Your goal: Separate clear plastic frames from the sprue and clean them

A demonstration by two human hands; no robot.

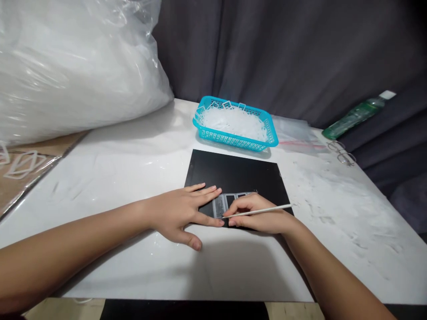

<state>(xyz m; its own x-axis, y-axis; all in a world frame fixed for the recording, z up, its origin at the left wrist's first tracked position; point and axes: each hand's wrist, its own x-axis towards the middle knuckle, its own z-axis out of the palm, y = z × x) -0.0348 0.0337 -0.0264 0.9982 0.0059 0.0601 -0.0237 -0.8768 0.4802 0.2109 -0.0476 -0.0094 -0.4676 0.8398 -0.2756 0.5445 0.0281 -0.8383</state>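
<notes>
A black sheet [238, 172] lies on the white table. On its near part is a flat, translucent plastic piece [219, 205] with several rectangular sections; dark openings show in some of them. My left hand [182, 206] rests flat with fingers spread, its fingertips at the left side of the plastic piece. Pinched in my right hand [262, 215] is a thin, pale stick-like tool [275, 208], its tip pointing left at the near edge of the piece, close to my left index finger. My right hand hides the right end of the piece.
Beyond the sheet stands a blue basket [233, 138] full of small white plastic frames. A large clear bag [76, 66] bulges at the left above cardboard [33, 166]. Right of the basket are clear plastic bags [293, 133], a green bottle [355, 116] and eyeglasses [343, 153].
</notes>
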